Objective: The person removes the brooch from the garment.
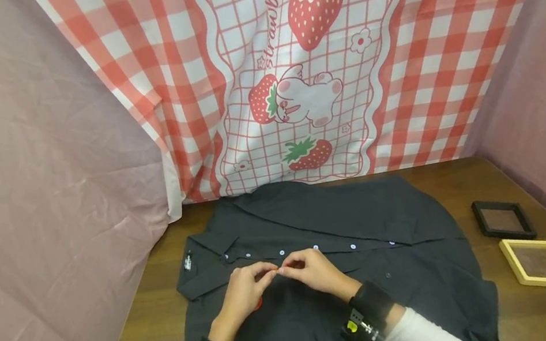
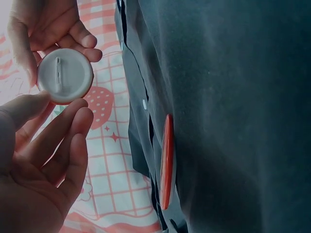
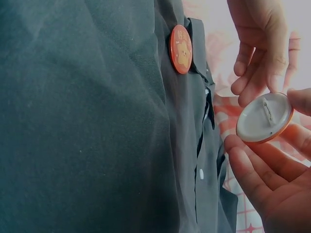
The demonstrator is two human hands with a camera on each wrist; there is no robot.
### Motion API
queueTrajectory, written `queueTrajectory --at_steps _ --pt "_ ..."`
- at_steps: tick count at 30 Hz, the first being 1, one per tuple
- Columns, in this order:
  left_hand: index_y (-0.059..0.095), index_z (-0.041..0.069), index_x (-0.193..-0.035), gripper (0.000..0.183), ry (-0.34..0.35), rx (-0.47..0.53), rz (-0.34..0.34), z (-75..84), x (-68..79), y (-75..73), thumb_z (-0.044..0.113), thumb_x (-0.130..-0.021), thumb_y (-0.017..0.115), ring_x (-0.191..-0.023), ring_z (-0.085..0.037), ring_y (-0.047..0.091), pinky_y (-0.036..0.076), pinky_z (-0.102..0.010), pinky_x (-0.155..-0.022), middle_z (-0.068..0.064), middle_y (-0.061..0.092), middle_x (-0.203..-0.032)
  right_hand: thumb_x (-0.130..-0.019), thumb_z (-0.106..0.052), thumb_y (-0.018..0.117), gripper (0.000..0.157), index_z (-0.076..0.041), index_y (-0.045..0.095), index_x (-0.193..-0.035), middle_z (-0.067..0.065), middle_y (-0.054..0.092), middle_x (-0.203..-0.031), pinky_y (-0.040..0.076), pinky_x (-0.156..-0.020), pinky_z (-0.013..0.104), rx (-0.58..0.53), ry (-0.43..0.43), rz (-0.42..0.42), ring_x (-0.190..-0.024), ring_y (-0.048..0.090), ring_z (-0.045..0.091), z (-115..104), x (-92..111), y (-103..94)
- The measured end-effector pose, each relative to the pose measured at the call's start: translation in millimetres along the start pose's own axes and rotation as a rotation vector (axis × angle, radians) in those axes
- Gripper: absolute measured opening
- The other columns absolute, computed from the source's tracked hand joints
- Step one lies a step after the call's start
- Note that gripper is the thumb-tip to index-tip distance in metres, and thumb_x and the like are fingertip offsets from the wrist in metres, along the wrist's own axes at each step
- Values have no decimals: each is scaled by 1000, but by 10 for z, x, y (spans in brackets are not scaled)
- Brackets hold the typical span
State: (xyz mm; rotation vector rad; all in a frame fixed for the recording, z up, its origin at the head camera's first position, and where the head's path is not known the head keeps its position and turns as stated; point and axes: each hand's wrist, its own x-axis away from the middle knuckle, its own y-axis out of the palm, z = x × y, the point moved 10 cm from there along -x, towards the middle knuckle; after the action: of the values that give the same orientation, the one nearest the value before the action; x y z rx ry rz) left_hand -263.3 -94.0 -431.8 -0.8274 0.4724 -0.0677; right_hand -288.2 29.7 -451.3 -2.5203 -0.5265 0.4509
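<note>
Both hands meet above the middle of a dark button-up shirt (image 1: 279, 216) laid on the table, holding a round pin badge (image 2: 73, 77) between them. Its white back, with a narrow metal pin across it, shows in both wrist views; the front is turned away. My left hand (image 1: 243, 294) grips the rim from one side, thumb and fingers bent to it. From the other side my right hand (image 1: 316, 272) pinches the rim with thumb and fingers. A second badge, red with a yellow figure (image 3: 181, 49), sits on the shirt front near my left hand.
A black frame (image 1: 503, 219) and a pale yellow frame (image 1: 543, 263) lie at the table's right side. White buttons (image 1: 353, 246) run along the shirt's placket. A red-checked strawberry cloth (image 1: 304, 96) hangs behind; a pink curtain (image 1: 41, 197) hangs at left.
</note>
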Motion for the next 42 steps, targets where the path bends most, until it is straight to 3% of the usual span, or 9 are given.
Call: queueTrajectory --at_steps 10,19,27,30,32,35,37,39,42 --pt "77 12 -93 10 11 51 -32 -18 141 45 17 -88 71 -78 -10 72 57 -21 -67 -2 77 -90 -90 -29 70 18 -12 75 -88 0 73 -83 50 -64 17 -55 32 -49 -70 59 0 72 117 128" --pt "77 11 -93 9 3 104 -37 -27 91 51 17 -87 72 -86 -16 74 59 -27 -74 -3 77 -91 -89 -28 71 17 -12 76 -91 1 73 -85 49 -64 18 -66 34 -68 -71 58 3 82 107 87" --pt "78 12 -93 9 6 104 -31 -22 47 36 17 -87 72 -88 -16 74 60 -30 -76 -2 77 -92 -87 -28 72 20 -9 76 -96 13 70 -108 51 -69 19 -82 27 -71 -80 62 6 78 65 37" --pt "78 13 -93 9 6 99 -26 -26 17 23 17 -87 72 -89 -16 73 59 -29 -76 -2 77 -93 -87 -28 73 21 -10 75 -97 9 72 -101 51 -65 19 -81 26 -80 -75 61 6 80 29 28" --pt "78 13 -94 10 -4 105 -32 -30 23 21 17 -87 72 -75 -14 71 58 -26 -72 -2 77 -93 -87 -28 73 21 -10 75 -99 6 72 -94 50 -62 20 -83 27 -102 -71 59 6 81 24 42" --pt "78 13 -95 10 -14 117 -43 -40 52 30 17 -87 72 -74 -11 69 56 -22 -71 -1 77 -94 -87 -27 73 22 -9 74 -101 7 72 -93 49 -60 20 -109 39 -145 -70 59 7 101 44 87" --pt "78 14 -95 10 -16 134 -50 -39 56 38 17 -87 72 -74 -12 70 56 -23 -72 -1 77 -94 -87 -25 73 23 -8 73 -103 8 73 -94 50 -61 19 -118 38 -157 -71 60 8 99 56 88" --pt "78 14 -94 10 -6 140 -44 -26 43 31 18 -87 72 -89 -14 73 58 -27 -77 -1 77 -93 -87 -22 72 22 -7 73 -104 10 73 -95 50 -62 19 -133 35 -161 -73 62 8 91 59 69" --pt "78 13 -94 10 1 155 -32 -15 28 14 17 -87 72 -89 -17 73 59 -30 -77 -1 77 -93 -87 -20 72 23 -5 73 -105 12 73 -92 50 -61 19 -152 36 -170 -71 61 8 81 54 52"
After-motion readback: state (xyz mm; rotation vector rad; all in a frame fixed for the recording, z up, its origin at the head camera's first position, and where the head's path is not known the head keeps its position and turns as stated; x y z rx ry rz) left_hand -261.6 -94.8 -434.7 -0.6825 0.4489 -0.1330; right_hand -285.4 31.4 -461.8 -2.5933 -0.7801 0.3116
